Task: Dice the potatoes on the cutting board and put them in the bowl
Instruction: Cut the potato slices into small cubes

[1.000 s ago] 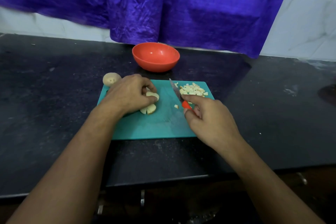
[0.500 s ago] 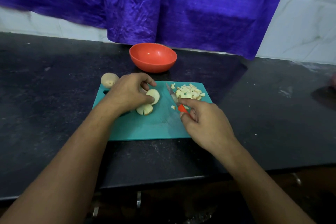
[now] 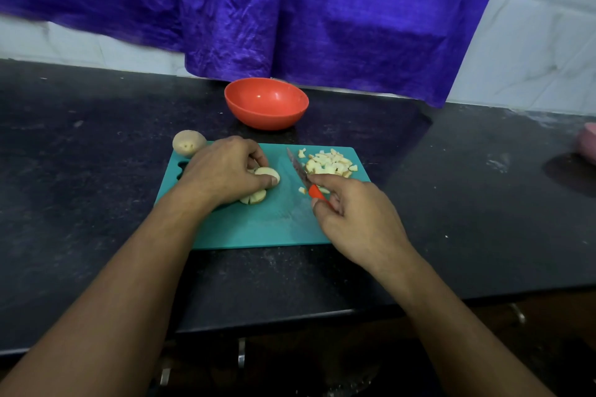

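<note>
A teal cutting board [image 3: 258,229] lies on the black counter. My left hand [image 3: 222,171] pinches a round potato slice [image 3: 267,173] near the board's middle; cut potato pieces [image 3: 254,197] lie just below it, partly under the hand. My right hand [image 3: 354,219] grips a knife [image 3: 301,172] by its red handle, the blade pointing away over the board, left of a pile of diced potato [image 3: 332,164] at the far right corner. An orange bowl [image 3: 266,103] stands behind the board. A whole potato [image 3: 188,142] sits at the board's far left corner.
A purple cloth [image 3: 290,10] hangs over the white tiled wall behind the counter. A pink object [image 3: 587,142] shows at the right edge. The counter's front edge [image 3: 290,316] runs below my forearms.
My left hand has shifted the potato slice slightly on the board. The knife stays in my right hand, close to the diced pile.
</note>
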{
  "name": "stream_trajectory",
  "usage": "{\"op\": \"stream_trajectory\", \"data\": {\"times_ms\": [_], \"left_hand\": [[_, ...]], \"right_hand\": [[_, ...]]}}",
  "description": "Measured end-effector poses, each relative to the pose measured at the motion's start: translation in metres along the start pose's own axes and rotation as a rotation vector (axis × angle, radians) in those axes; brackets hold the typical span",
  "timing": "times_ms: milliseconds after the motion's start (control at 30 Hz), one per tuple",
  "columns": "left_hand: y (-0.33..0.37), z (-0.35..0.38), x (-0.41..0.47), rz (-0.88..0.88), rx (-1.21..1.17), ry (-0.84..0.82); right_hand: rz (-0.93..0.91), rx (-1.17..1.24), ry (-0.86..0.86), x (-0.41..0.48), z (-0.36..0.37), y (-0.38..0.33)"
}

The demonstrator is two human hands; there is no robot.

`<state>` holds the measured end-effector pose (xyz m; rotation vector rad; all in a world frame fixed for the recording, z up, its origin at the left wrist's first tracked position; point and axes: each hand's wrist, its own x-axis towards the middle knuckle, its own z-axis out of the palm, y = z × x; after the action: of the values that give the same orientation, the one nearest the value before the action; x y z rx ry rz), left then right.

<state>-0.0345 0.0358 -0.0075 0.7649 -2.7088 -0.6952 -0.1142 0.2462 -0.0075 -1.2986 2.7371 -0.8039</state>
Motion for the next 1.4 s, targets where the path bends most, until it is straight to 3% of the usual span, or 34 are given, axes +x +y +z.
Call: {"op": "stream_trajectory", "data": {"times_ms": [167, 367, 600, 833, 1067, 1200, 1400], "left_hand": [[0.003, 0.003, -0.002, 0.033, -0.217, 0.006], [0.001, -0.001, -0.003, -0.040, -0.721, 0.063], [-0.013, -0.009, -0.018, -0.005, -0.885, 0.013], [-0.025, -0.004, -0.041, 0.086, -0.605, -0.021], [-0.025, 0.003, -0.040, 0.205, -0.196, 0.144], [-0.025, 0.002, -0.042, 0.226, 0.006, 0.091], [-0.025, 0.002, -0.039, 0.230, 0.019, 0.047]], "right_hand": [[-0.007, 0.014, 0.009, 0.000, -0.001, 0.003], [-0.016, 0.030, 0.026, 0.001, -0.001, 0.002], [-0.018, 0.074, 0.029, 0.001, 0.003, 0.002], [-0.023, 0.113, 0.008, 0.000, 0.010, -0.002], [-0.005, 0.115, 0.009, -0.002, 0.008, 0.002], [0.002, 0.109, 0.006, -0.003, 0.006, 0.005], [0.001, 0.116, 0.001, -0.005, 0.004, 0.004]]}}
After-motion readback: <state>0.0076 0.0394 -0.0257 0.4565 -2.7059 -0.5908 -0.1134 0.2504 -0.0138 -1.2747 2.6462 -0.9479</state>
